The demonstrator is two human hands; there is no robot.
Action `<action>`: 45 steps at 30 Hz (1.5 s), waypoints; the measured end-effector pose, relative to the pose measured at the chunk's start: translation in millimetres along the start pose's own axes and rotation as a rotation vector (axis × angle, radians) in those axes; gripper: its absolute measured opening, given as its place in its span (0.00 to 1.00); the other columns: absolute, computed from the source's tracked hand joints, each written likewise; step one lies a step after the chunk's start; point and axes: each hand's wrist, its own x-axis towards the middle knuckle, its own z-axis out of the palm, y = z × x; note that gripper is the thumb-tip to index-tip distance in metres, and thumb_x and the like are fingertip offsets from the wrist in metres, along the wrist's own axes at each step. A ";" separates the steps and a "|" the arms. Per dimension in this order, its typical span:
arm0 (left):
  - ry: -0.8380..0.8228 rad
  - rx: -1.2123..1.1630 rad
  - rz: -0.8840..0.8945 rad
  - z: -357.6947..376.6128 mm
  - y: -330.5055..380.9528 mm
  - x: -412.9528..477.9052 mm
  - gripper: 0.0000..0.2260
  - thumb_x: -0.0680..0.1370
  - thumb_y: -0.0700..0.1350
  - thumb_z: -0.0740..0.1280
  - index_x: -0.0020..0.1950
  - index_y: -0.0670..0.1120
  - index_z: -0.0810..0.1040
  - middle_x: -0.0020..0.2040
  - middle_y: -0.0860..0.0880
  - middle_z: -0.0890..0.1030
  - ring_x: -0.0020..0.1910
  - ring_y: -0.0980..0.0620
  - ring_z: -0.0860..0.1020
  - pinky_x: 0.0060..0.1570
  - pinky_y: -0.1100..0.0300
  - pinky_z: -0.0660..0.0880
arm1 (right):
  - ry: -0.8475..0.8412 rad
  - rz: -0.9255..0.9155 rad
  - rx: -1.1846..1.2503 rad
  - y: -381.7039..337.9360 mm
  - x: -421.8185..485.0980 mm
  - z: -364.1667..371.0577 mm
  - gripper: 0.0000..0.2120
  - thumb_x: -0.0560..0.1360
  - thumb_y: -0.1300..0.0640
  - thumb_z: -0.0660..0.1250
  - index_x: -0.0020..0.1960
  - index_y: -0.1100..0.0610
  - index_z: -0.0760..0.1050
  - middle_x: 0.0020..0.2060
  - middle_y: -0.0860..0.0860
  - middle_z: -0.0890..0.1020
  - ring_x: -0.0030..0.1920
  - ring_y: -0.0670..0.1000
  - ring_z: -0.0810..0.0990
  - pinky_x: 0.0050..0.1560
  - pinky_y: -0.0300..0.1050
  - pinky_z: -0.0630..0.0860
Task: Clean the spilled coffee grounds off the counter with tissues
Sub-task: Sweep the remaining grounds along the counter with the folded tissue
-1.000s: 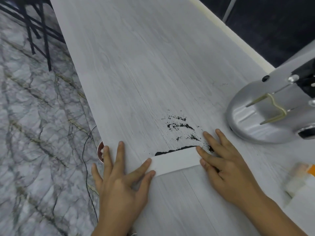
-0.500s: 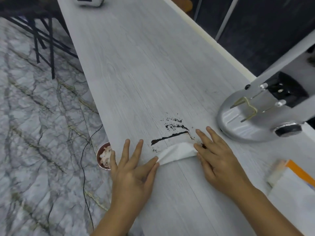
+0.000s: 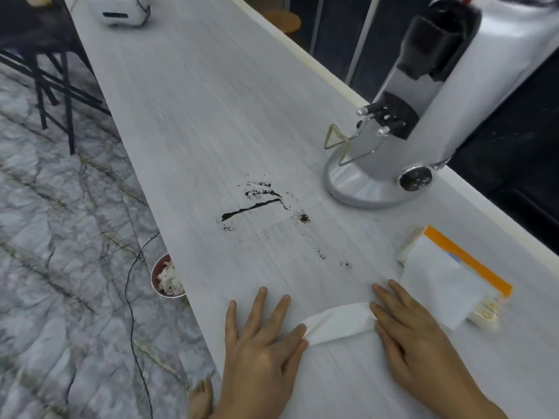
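Note:
Dark coffee grounds (image 3: 252,205) lie in a thin line and scattered specks on the pale wood-grain counter (image 3: 196,116), with a few smaller specks (image 3: 321,254) trailing toward me. A folded white tissue (image 3: 338,322) lies flat on the counter near the front. My left hand (image 3: 260,346) pinches its left end between thumb and forefinger, the other fingers spread on the counter. My right hand (image 3: 414,334) presses its right end with the fingertips. The tissue sits well short of the main spill.
A silver coffee grinder (image 3: 393,140) stands at the right behind the spill. A tissue pack (image 3: 453,276) with an orange edge lies by my right hand. Below the counter's left edge a small bin (image 3: 166,279) holds crumpled tissues; a black cable (image 3: 133,282) runs on the marble floor.
Both hands have drawn the tissue back toward me, away from the spill, leaving a thin line of grounds and a faint trail of specks. The view has lifted.

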 end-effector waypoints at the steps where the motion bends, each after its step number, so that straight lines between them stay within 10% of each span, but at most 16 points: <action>1: -0.003 -0.002 -0.007 1.3 4.5 -0.6 0.12 0.80 0.58 0.63 0.54 0.57 0.85 0.70 0.51 0.76 0.75 0.41 0.66 0.71 0.29 0.55 | 0.017 0.017 0.007 -0.5 -1.0 -2.0 0.19 0.78 0.53 0.60 0.65 0.60 0.77 0.73 0.52 0.69 0.76 0.54 0.60 0.69 0.58 0.68; 32: -0.024 0.098 -0.150 11.5 24.8 4.2 0.17 0.75 0.66 0.64 0.54 0.60 0.85 0.73 0.48 0.72 0.77 0.40 0.62 0.71 0.28 0.52 | -0.007 0.027 -0.011 16.8 -5.2 -4.8 0.20 0.79 0.49 0.58 0.67 0.55 0.75 0.70 0.47 0.72 0.77 0.50 0.59 0.59 0.53 0.77; 38: -0.022 0.106 -0.201 3.0 1.7 25.2 0.17 0.76 0.63 0.62 0.57 0.58 0.84 0.74 0.49 0.71 0.78 0.41 0.61 0.72 0.29 0.50 | -0.051 -0.012 -0.002 10.2 25.9 3.6 0.21 0.81 0.49 0.56 0.71 0.56 0.71 0.73 0.48 0.69 0.77 0.48 0.58 0.73 0.46 0.64; 45: 0.012 0.019 0.144 6.9 -2.7 18.6 0.18 0.82 0.51 0.61 0.68 0.45 0.78 0.72 0.49 0.74 0.75 0.48 0.68 0.74 0.39 0.60 | -0.073 -0.057 -0.012 8.5 39.8 4.7 0.22 0.81 0.50 0.55 0.70 0.59 0.71 0.73 0.51 0.68 0.77 0.49 0.57 0.73 0.51 0.62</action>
